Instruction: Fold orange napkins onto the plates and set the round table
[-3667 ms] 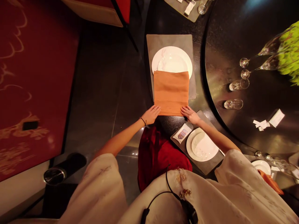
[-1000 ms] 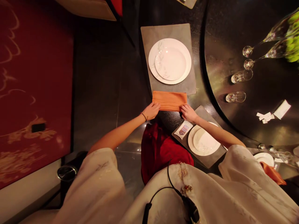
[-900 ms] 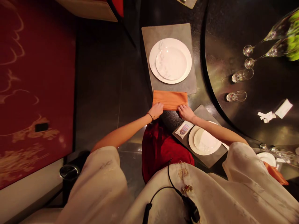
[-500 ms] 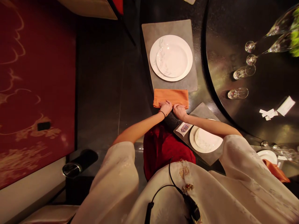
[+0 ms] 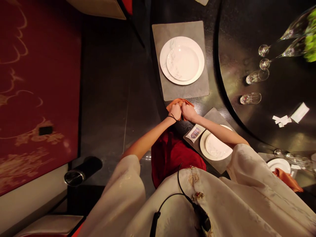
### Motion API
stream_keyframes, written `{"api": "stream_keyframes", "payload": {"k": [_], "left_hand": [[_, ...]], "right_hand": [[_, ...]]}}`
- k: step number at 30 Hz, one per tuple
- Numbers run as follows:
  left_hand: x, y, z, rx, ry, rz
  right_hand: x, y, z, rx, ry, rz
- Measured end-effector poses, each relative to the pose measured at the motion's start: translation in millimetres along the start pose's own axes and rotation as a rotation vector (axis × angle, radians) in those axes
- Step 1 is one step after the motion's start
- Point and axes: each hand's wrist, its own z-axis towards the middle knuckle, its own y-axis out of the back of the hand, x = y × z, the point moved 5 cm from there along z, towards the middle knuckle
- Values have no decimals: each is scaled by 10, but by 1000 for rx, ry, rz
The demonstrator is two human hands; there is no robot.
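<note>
Napkin's place: an orange cloth napkin (image 5: 181, 100) is at the near edge of a grey rectangular placemat (image 5: 161, 89); whether it touches mat or table I cannot tell.
Table edges: the shiny black tabletop (image 5: 212, 62) curves off at the left, with dark floor (image 5: 111, 82) beyond; at right, a strip of it reaches the rim of a black round turntable (image 5: 234, 59).
Room around: two stacked white round plates (image 5: 184, 62) stand on the far side; a white printed packet (image 5: 195, 132) lies near right, close to the right forearm.
Napkin's line: long axis left to right, far edge bowed away, ends sloping nearward.
Napkin's look: plain, layered, bunched and creased mid-length, flared at both ends.
Left hand (image 5: 175, 111): fingers curled tightly around the cloth.
Right hand (image 5: 189, 112): likewise clenched on it, just beside the left.
</note>
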Motion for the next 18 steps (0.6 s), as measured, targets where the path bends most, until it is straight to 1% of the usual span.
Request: {"api": "stream_keyframes", "payload": {"k": [4, 8, 11, 14, 16, 18], "left_hand": [[-8, 177, -46, 11, 6, -59], [-57, 283, -60, 53, -74, -60], [-101, 350, -68, 16, -131, -126], [-139, 411, -99, -41, -145, -194], [-157, 447, -137, -51, -121, -207], [-172, 504, -191, -69, -88, -195]], "right_hand": [[28, 92, -64, -8, 19, 20], [26, 163, -130, -43, 38, 44], [18, 238, -171, -72, 23, 83], [-27, 321, -201, -112, 10, 151], [-80, 359, -217, -145, 38, 240], [-129, 360, -234, -170, 117, 385]]}}
